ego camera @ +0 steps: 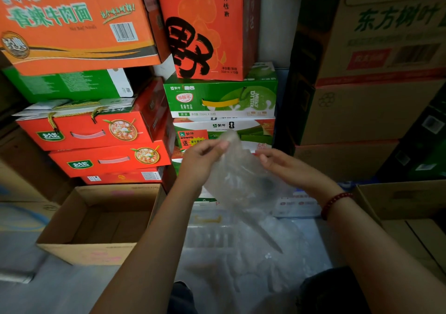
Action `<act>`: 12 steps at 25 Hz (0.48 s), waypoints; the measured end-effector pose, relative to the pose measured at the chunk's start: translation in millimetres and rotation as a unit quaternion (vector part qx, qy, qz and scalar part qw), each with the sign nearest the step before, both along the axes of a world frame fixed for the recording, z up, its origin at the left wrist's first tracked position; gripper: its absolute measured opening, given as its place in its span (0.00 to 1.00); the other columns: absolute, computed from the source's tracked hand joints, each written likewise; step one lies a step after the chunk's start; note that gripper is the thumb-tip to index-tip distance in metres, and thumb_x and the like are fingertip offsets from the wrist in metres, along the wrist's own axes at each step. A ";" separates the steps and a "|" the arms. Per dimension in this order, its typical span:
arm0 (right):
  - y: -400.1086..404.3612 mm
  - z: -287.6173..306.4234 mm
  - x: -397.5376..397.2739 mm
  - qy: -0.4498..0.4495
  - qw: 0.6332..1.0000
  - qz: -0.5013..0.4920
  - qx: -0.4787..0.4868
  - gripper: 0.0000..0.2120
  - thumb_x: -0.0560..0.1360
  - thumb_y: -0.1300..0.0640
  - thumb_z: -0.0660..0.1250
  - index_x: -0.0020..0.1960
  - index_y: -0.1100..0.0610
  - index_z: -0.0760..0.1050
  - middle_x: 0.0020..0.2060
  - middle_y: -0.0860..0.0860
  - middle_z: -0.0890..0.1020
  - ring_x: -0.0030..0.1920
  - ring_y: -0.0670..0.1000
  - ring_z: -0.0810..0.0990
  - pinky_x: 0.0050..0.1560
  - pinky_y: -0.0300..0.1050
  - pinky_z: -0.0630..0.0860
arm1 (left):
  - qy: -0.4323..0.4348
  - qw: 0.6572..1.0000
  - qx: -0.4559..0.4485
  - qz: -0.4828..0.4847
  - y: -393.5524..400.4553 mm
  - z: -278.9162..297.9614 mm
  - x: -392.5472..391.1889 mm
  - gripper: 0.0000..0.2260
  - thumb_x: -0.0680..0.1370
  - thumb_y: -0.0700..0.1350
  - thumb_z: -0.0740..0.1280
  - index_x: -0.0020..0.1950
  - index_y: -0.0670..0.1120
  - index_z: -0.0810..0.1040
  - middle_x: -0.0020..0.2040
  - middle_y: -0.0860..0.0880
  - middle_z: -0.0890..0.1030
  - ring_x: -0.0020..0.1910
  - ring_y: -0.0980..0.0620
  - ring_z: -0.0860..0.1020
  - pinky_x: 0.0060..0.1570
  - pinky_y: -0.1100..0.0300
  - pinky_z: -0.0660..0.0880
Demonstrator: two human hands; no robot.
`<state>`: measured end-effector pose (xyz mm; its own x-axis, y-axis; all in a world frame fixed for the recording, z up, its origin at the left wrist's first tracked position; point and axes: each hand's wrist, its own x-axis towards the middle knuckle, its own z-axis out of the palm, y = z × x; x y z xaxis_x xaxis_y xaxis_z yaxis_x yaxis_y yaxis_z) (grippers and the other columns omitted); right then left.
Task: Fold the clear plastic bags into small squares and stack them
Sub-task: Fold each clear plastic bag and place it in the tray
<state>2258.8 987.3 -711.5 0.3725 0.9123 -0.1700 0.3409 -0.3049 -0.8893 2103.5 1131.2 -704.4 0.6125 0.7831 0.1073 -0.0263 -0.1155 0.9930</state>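
Observation:
A clear plastic bag (241, 181) hangs in the air between both hands, crumpled and trailing down to a point. My left hand (200, 159) pinches its upper left edge with thumb and fingers. My right hand (282, 166), with a red bead bracelet at the wrist, grips the bag's right side. Below them a loose heap of more clear plastic bags (253, 260) lies on a surface in front of me.
An open empty cardboard box (96, 248) stands at the lower left. Another open carton (410, 207) sits at the right. Stacked red, orange and green drink cartons (217, 96) form a wall directly behind the hands.

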 end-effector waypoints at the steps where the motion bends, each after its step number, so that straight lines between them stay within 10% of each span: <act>1: -0.5 -4.6 3.3 0.002 0.999 0.028 -0.040 0.38 0.64 0.29 0.61 0.70 0.44 0.66 0.63 0.44 0.73 0.62 0.46 0.74 0.62 0.47 0.71 | -0.017 0.999 -0.034 0.010 6.3 -1.3 -2.8 0.07 0.76 0.44 0.68 0.37 0.49 0.80 0.36 0.51 0.80 0.36 0.54 0.76 0.41 0.61 0.72; 4: -1.4 -12.2 9.0 0.002 0.996 0.057 -0.063 0.36 0.58 0.25 0.66 0.62 0.42 0.72 0.59 0.45 0.78 0.60 0.48 0.76 0.64 0.53 0.71 | -0.113 0.984 -0.141 0.004 19.5 1.8 -9.6 0.08 0.80 0.42 0.62 0.43 0.45 0.78 0.35 0.51 0.83 0.35 0.56 0.80 0.39 0.62 0.76; 12: -1.8 -7.5 11.4 0.140 0.990 0.026 -0.007 0.05 0.72 0.59 0.69 0.45 0.58 0.75 0.42 0.56 0.81 0.41 0.49 0.83 0.41 0.40 0.78 | -0.171 0.957 -0.233 0.010 39.3 -0.7 -23.8 0.12 0.81 0.43 0.58 0.58 0.37 0.74 0.50 0.41 0.81 0.49 0.46 0.81 0.53 0.53 0.78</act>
